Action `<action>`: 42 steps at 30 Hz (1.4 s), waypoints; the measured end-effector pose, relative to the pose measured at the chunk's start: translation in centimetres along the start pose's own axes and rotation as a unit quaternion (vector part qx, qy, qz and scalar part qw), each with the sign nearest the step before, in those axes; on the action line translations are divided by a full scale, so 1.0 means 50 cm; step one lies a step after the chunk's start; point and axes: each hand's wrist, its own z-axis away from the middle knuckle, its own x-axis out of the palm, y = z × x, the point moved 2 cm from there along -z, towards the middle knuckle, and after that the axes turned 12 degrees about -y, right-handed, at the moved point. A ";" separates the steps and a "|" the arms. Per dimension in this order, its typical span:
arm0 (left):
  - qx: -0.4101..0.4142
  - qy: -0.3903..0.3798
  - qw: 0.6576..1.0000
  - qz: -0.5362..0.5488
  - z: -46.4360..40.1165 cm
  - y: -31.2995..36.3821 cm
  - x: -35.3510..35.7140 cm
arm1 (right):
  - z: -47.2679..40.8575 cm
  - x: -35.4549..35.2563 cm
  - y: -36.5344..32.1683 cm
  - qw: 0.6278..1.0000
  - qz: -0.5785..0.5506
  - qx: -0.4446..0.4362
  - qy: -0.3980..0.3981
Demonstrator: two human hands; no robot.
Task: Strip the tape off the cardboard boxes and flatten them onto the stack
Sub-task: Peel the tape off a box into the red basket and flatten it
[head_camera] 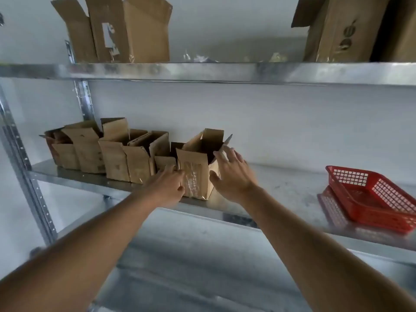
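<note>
reaching for the end box on the middle shelf

standing upright at the right end of a row of small cardboard boxes (105, 154), an open box (198, 170) sits on the middle shelf (281, 188) of a metal rack, close to its front edge. its top flaps stand up and the inside is dark. clear tape (191, 179) runs down the front face, wrinkled and shiny.

the left hand (166, 188) is at the box's left front corner, fingers curled, fingertips against the taped face; whether it pinches the tape or only touches it, i cannot tell. the right hand (231, 174) is spread wide on the box's right side, thumb low near the bottom edge, fingers reaching up to the right flap (226, 143). it seems to touch the flap with a fingertip, but the blur leaves it unsure, and the palm looks just clear of the side wall. both forearms are bare and come in from the lower corners of the view.

the other boxes in the row stand touching one another to the left, all with flaps open, one short box (165, 162) just beside the taped one. further right on the same shelf, well apart from the boxes, lies a red plastic basket (371, 194), tilted over a second red piece beneath it.

on the upper shelf (202, 72) larger cardboard boxes (126, 30) stand at left, and another large box (351, 30) at right, with some crumpled clear plastic (198, 57) between them. a perforated metal upright (20, 158) runs down the left side.
</note>
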 end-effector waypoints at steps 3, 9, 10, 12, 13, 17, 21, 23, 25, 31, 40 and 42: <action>0.040 0.015 0.999 0.000 -0.041 -0.038 0.015 | -0.047 0.014 -0.012 0.998 0.052 0.006 0.041; 0.160 0.063 0.984 0.044 -0.095 -0.068 0.038 | -0.078 0.011 -0.033 0.993 0.118 0.018 0.021; 0.174 0.069 0.980 0.063 -0.102 -0.069 0.039 | -0.080 0.014 -0.025 0.993 0.119 0.024 0.013; 0.190 0.088 0.971 0.116 -0.119 -0.075 0.037 | -0.082 0.028 -0.003 0.992 0.118 0.023 0.037; 0.194 0.100 0.963 0.156 -0.128 -0.078 0.036 | -0.082 0.038 0.008 0.991 0.118 0.022 0.060; 0.204 0.140 0.932 0.264 -0.152 -0.067 0.005 | -0.092 0.067 0.028 0.986 0.132 -0.007 0.102; 0.173 0.061 0.964 0.195 -0.179 -0.032 -0.034 | -0.096 0.069 0.023 0.982 0.141 -0.026 0.123; 0.148 0.081 0.978 0.121 -0.194 -0.029 -0.043 | -0.099 0.071 0.028 0.982 0.139 -0.012 0.131; 0.149 0.094 0.977 0.122 -0.206 -0.032 -0.043 | -0.098 0.073 0.038 0.982 0.128 0.018 0.134; 0.166 0.094 0.975 0.111 -0.213 -0.006 -0.016 | -0.075 0.065 0.081 0.986 0.043 0.113 0.113; 0.251 0.167 0.939 0.166 -0.203 0.092 -0.001 | -0.011 0.065 0.169 0.927 -0.195 0.210 0.241; 0.199 0.145 0.945 0.214 -0.211 0.113 0.003 | -0.004 0.065 0.193 0.890 -0.292 0.246 0.247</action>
